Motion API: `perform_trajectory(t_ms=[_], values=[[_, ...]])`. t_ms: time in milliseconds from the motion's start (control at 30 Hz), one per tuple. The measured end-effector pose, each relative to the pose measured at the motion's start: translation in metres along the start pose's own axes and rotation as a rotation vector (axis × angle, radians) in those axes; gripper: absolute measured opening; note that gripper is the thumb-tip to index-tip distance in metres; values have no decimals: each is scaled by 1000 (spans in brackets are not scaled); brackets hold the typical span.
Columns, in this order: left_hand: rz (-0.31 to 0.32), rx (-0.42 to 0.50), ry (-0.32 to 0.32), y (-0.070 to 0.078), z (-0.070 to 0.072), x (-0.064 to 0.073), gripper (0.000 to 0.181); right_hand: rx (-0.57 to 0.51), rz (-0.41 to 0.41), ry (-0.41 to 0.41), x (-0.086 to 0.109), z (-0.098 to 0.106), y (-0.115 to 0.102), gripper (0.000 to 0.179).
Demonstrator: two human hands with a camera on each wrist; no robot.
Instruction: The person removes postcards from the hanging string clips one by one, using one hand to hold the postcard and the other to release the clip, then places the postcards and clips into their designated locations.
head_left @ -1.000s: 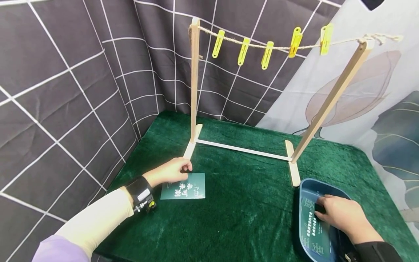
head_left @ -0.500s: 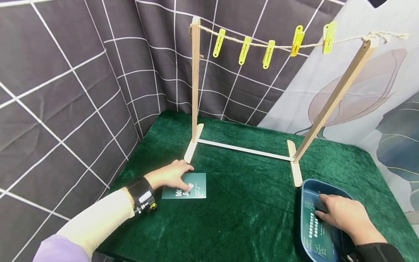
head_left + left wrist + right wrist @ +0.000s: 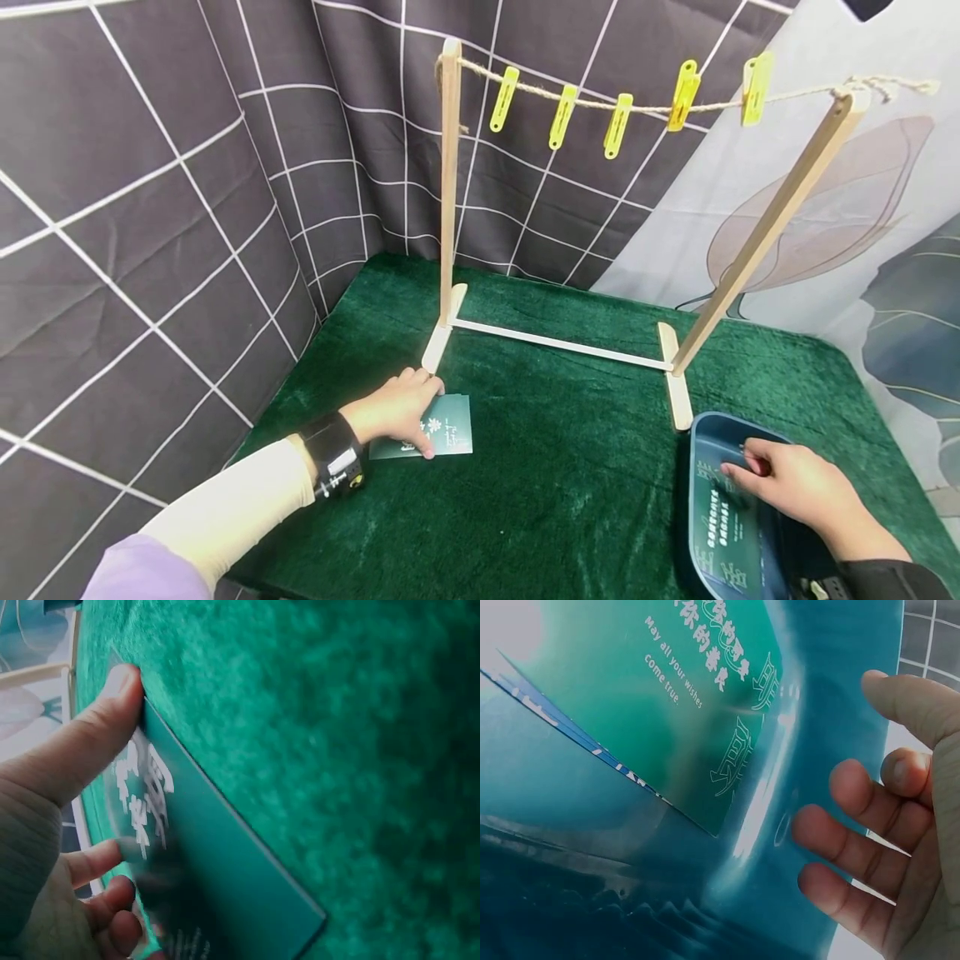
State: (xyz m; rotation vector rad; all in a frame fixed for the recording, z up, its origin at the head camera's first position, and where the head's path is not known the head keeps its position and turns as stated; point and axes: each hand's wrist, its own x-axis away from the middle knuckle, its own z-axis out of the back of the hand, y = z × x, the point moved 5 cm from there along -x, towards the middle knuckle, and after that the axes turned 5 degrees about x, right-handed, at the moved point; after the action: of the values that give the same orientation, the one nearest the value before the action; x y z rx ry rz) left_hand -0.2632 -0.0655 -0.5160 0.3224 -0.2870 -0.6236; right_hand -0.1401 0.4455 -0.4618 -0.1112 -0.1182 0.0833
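Note:
My left hand [image 3: 401, 410] spans a green card with white lettering [image 3: 453, 425] on the table's left side. Its thumb lies at the card's near edge and its fingers at the far edge, gripping it between them. In the left wrist view the card [image 3: 217, 847] stretches out below the thumb. My right hand [image 3: 798, 492] hovers over a blue plastic basin [image 3: 696, 533], its fingers loosely bent and holding nothing. Inside the basin lie more cards, the top one a green card [image 3: 697, 697] printed "May all your wishes come true."
A wooden frame [image 3: 448, 192] stands at the back with a twine line [image 3: 585, 102] strung between its posts. Several yellow clothespins [image 3: 562, 117] hang from the twine. A green velvety cloth [image 3: 555, 475] covers the table; a dark checked curtain [image 3: 187, 167] hangs behind and to the left.
My left hand has spread over the card, its thumb moving down to the near edge. My right hand's fingers have curled in and drawn slightly right, away from the cards in the basin.

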Motion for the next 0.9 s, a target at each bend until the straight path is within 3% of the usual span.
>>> perform_trajectory(t_ms=[167,267,400,667,900], values=[[-32,69,29,-4,0,-1,95,-16,6,2,-1,0,0,44],[-29,185,7,-7,1,0,87,-31,9,4,-2,0,1,44],[21,345,-34,-15,4,0,66,-46,16,17,-3,0,1,44],[-17,304,-98,-22,9,-11,40,-47,32,37,-7,5,2,42],[66,458,-108,-21,20,-13,34,-65,-17,12,-17,11,0,27]])
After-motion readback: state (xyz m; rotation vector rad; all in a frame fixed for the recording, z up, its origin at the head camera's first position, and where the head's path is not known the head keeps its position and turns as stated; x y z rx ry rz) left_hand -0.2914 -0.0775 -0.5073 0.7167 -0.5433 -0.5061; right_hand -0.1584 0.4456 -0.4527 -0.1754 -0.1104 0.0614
